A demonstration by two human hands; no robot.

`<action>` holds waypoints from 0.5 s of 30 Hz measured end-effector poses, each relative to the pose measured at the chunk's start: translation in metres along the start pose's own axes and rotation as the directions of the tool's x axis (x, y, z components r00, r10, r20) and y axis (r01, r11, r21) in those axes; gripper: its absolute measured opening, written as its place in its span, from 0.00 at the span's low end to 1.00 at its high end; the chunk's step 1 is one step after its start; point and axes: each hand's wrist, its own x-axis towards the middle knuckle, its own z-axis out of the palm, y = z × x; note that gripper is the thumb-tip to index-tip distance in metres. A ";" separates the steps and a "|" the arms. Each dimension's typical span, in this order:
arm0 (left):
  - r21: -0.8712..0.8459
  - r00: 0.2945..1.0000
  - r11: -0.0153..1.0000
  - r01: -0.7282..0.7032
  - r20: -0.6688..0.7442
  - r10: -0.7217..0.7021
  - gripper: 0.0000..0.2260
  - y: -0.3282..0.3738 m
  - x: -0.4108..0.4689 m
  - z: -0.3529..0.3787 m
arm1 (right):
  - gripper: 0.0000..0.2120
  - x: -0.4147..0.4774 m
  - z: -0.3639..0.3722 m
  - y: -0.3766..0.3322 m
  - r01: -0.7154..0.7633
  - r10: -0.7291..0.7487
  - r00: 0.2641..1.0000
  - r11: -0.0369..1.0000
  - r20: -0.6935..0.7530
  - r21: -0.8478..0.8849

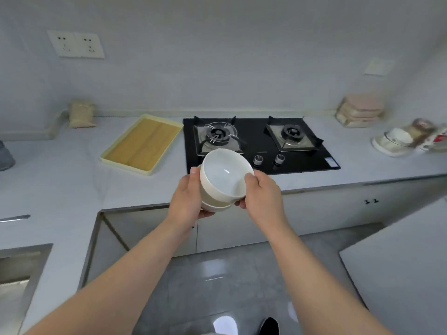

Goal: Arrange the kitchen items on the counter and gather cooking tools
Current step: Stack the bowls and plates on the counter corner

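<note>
From the head camera, two white bowls [223, 180] sit one inside the other. They are up in the air, over the near edge of the counter [72, 184], just in front of the black stove [261, 141]. The top bowl tips toward the person, so you can see inside it, and it has nothing in it.

The left hand [187, 197] holds the left side of the bowls. Its thumb lies up by the rim and its fingers curl under the bottom bowl. The right hand [263, 197] holds the right side the same way, with the thumb on the rim and the fingers tucked below. Both hands are wrapped tight on the bowls.

Far to the left of the stove a yellow tray [104, 159] lies flat on the counter with a wooden board in it. A small bag [81, 114] stands by the wall, far left. Far right there are some blurry things that I cannot make out.

I think the person is bringing the bowls to the counter to set them down. Next they need to choose a bare spot, maybe between the tray and the stove. Then they should make the bowls level, lower them slowly till the bottom one rests flat, and only then let go. The tipped top bowl could slide, so both hands should stay on until it sits.
</note>
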 end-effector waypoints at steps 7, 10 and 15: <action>0.066 0.973 0.996 -0.053 0.228 0.037 0.23 0.002 -0.015 0.174 | 0.14 0.026 -0.147 0.081 -0.073 0.081 0.979 0.996 -0.187 0.049; 0.095 0.954 0.994 -0.060 0.298 0.030 0.23 0.003 -0.022 0.256 | 0.14 0.043 -0.212 0.119 -0.096 0.105 0.964 0.994 -0.244 0.050; 0.071 0.924 0.997 -0.035 0.382 0.005 0.21 0.007 -0.034 0.372 | 0.14 0.073 -0.310 0.166 -0.116 0.124 0.940 0.992 -0.318 0.046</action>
